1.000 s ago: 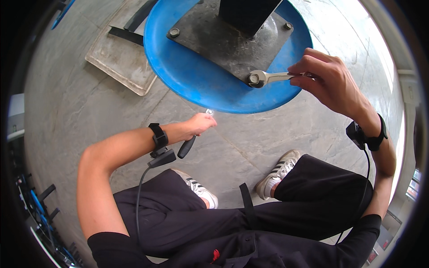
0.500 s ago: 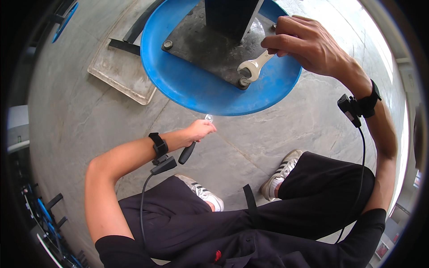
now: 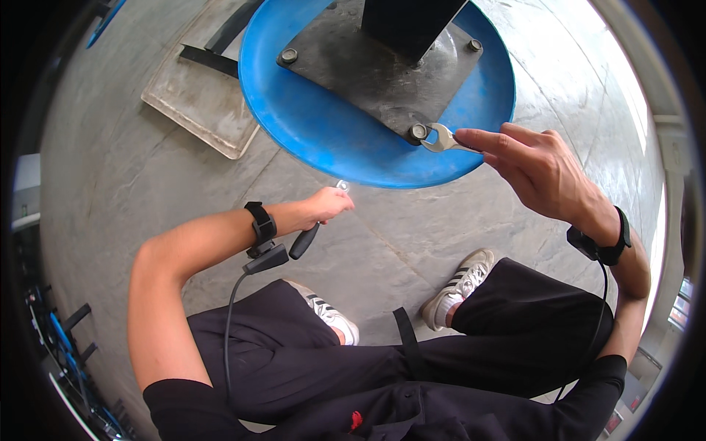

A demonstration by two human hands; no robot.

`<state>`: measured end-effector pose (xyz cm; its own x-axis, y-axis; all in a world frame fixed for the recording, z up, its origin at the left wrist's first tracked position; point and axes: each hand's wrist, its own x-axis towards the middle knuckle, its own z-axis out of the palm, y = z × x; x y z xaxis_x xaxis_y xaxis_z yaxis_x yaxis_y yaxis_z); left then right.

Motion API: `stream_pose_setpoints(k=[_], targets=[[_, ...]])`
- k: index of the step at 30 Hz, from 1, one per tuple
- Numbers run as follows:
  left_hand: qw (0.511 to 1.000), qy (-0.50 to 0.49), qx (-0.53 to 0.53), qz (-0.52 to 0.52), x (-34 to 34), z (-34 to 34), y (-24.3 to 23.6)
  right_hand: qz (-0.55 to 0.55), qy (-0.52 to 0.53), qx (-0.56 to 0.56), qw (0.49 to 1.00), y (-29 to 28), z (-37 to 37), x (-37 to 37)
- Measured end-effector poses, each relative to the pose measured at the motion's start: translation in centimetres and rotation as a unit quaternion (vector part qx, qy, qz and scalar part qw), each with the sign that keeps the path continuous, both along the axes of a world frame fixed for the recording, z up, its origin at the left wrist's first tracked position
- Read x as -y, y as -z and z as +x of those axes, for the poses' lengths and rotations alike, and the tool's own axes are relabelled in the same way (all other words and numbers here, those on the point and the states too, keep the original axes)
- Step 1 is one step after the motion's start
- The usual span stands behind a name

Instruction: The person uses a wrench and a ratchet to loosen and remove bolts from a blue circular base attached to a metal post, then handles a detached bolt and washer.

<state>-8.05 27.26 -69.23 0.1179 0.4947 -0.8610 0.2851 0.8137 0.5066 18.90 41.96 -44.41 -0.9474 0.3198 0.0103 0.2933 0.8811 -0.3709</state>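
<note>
Spanner (image 3: 441, 140) sits on a bolt (image 3: 418, 132) of the grey plate (image 3: 353, 66) inside the blue dish (image 3: 331, 140); our right hand (image 3: 537, 169) pinches its handle, our left hand (image 3: 327, 206) grips a black-handled tool (image 3: 305, 240).

A silver open-end wrench (image 3: 441, 140) lies nearly flat, its jaw set around a bolt (image 3: 418, 131) at the corner of a grey metal plate (image 3: 346, 66). A black-handled tool (image 3: 312, 229) with a small metal tip points obliquely above the concrete floor.
</note>
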Motion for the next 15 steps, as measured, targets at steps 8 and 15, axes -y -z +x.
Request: stream_pose_setpoints(k=[8, 15], targets=[[1.0, 0.003, 0.003, 0.009, -0.3, 0.0, 0.2, 0.052, -0.015, 0.008, 0.998, -0.5, -0.3, -0.4], [1.0, 0.01, -0.009, -0.016, -0.4, -0.2, -0.5, 0.279, -0.072, -0.045, 0.957, 1.1, -1.5, -4.0]])
